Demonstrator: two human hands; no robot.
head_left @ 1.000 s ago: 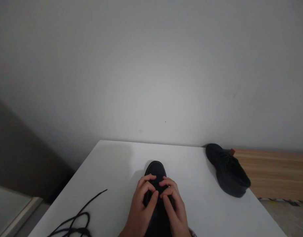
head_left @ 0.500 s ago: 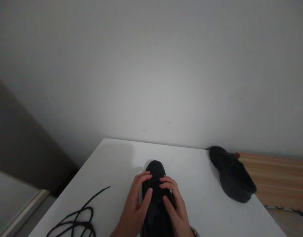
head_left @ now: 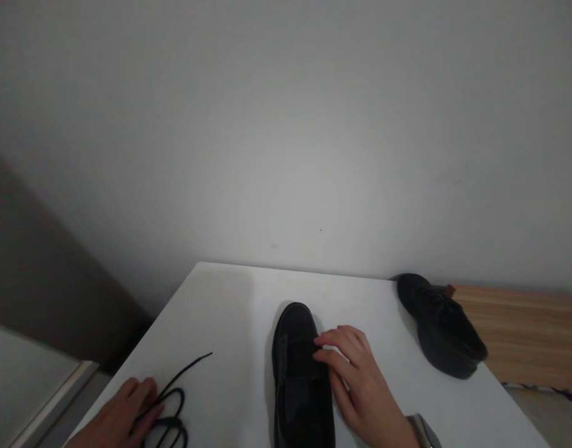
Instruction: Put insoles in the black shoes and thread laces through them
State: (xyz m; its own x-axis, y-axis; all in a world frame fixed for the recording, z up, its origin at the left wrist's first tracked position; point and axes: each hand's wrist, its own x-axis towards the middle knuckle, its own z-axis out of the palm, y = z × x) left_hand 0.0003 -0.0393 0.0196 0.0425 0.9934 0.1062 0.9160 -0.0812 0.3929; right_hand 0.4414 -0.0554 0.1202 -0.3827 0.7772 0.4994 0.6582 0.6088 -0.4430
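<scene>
A black shoe without a lace lies in the middle of the white table, toe toward the wall. My right hand rests its fingertips on the shoe's right edge, fingers apart. At the lower left, my left hand is at the loose black shoelace, with thumb and fingers closed around part of it. The lace's tip stretches out to the right of that hand, and some loops are cut off by the bottom of the view.
A second black shoe, with its lace in, lies at the table's right edge. Beyond it is a wood-grain board. A grey wall rises behind the table.
My left hand has left the shoe and moved left to the shoelace. My right hand has shifted right, from over the shoe's upper to its right edge.
</scene>
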